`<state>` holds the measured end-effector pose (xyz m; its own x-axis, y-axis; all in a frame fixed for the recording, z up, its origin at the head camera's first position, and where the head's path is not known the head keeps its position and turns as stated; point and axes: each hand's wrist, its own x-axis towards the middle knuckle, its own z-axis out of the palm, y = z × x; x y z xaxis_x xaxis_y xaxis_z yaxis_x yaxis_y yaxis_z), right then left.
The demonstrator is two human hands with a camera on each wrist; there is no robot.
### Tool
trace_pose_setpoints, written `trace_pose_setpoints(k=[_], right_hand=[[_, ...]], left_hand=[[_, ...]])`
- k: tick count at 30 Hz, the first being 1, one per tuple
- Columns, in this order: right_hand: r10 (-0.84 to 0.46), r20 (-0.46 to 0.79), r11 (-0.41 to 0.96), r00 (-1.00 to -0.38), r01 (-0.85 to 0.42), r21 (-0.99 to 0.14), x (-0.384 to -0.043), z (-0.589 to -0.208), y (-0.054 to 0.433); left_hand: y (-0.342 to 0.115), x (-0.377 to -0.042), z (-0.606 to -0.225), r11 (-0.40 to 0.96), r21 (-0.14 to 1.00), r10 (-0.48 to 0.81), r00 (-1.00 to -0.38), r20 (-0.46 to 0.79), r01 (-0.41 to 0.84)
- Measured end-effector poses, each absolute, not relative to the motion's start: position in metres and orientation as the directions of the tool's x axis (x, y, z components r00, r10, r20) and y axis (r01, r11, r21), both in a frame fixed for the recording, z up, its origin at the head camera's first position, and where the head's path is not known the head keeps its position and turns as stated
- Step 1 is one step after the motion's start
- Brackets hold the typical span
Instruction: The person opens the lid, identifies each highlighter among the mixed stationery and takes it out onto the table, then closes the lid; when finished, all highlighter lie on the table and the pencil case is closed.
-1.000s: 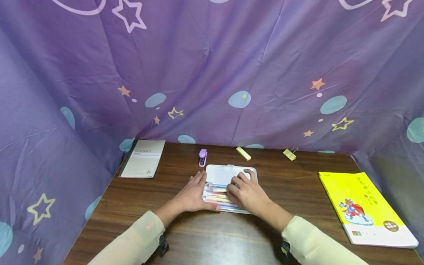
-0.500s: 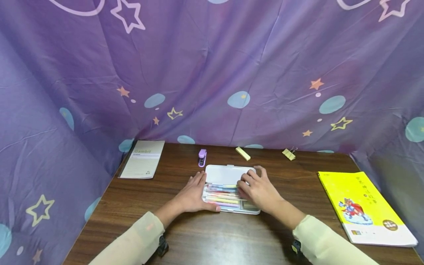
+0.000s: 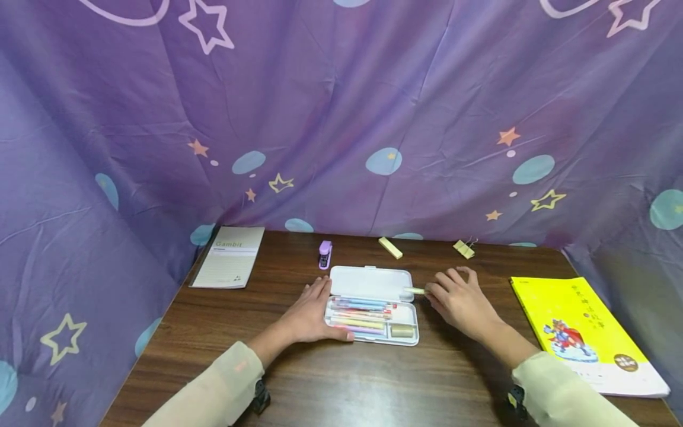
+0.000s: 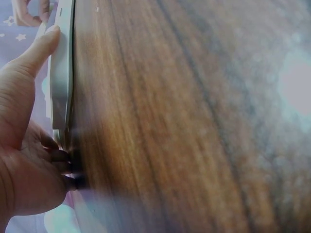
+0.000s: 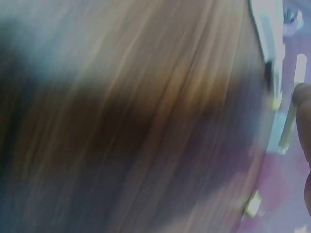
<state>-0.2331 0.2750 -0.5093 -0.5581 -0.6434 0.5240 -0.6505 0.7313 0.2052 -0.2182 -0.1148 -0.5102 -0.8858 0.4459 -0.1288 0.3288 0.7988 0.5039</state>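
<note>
A white pencil case (image 3: 368, 280) lies with its lid folded back on the table. Several colourful pens (image 3: 360, 315) fill its tray, and an olive block (image 3: 401, 331) sits in the small right compartment. My left hand (image 3: 306, 314) rests against the case's left end, thumb along the front edge (image 4: 61, 73), fingers beside the lid. To the right of the case, my right hand (image 3: 461, 303) pinches a slim pale-yellow pen (image 3: 414, 290), whose free end overlaps the lid's right edge. The right wrist view shows this pen (image 5: 290, 124) between the fingertips, most of that hand out of frame.
Along the back of the table are a Gambit notebook (image 3: 228, 258), a purple stapler (image 3: 325, 255), a pale-yellow bar (image 3: 391, 248) and a yellow binder clip (image 3: 464, 249). A yellow book (image 3: 581, 332) lies at the right. A purple curtain (image 3: 341, 118) hangs behind.
My right hand has moved rightward from over the tray to beyond the case, bringing the pale-yellow pen out with it. The left hand has stayed on the case.
</note>
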Motion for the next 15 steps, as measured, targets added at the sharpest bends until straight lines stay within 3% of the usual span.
trace_pose_setpoints(k=[15], right_hand=[[-0.595,0.522,0.781,-0.611,-0.591,0.199,-0.243,-0.532,0.336]], left_hand=[[-0.114,-0.219,-0.510,0.809,0.497,0.435,-0.889,-0.145,0.315]])
